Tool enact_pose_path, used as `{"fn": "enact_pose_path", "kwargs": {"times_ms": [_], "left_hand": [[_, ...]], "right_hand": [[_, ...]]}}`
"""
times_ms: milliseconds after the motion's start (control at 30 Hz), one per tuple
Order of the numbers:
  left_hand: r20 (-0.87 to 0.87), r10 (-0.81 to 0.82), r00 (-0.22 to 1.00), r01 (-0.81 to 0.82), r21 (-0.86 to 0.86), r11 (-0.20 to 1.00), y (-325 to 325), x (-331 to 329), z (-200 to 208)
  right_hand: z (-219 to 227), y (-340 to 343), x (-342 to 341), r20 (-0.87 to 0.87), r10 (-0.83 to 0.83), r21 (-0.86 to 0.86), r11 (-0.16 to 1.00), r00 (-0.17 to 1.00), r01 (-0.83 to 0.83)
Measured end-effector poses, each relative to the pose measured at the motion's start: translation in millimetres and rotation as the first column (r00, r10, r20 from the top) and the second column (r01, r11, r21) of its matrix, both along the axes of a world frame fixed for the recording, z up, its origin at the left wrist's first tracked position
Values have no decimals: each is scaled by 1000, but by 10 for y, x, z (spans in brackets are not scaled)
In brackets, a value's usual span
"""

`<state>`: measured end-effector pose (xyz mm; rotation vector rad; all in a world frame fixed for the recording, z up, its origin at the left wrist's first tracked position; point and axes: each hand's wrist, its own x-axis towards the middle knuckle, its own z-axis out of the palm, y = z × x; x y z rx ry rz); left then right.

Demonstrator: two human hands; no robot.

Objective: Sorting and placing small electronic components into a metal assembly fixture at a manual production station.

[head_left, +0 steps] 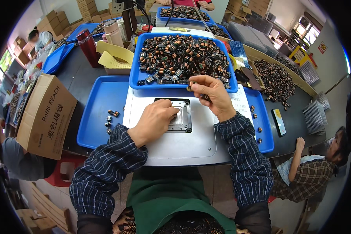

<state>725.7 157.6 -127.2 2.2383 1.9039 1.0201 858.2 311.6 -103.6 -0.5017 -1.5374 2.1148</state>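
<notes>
The right hand (213, 94) pinches a small coil part (190, 86) between thumb and fingertips, just above centre of the frame, at the near edge of the heaped blue tray (135, 78). The part looks tiny, dark with a coppery winding, like those in the heap. The left hand (155, 121) rests curled, grasping nothing visible, on the square metal fixture (184, 117) at centre, set in a grey plate (183, 144).

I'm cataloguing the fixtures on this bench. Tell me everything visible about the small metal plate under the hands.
The metal plate is a small, squarish grey block with a dark rim and a ribbed recess in its middle. It lies flat on a pale grey platform. The left hand rests on its left side, hiding part; the right hand is above its far right corner.
</notes>
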Motion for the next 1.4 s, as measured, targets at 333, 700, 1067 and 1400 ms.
{"fn": "enact_pose_path", "kwargs": {"times_ms": [333,700,1067,1400], "left_hand": [[99,28,995,-28,-1,1000,-4,-24,-25],[65,-2,998,3,-20,1000,29,-26,-37],[-57,14,998,-6,140,990,1,-31,-57],[100,50,994,-61,107,992,-46,-25,-105]], "right_hand": [[-62,-176,-58,46,75,80,994,996,-79],[-104,-226,-72,100,33,216,975,994,-54],[-120,-286,-100,209,-72,547,835,975,-56],[-176,-281,-99,191,-130,713,699,973,-46]]}}
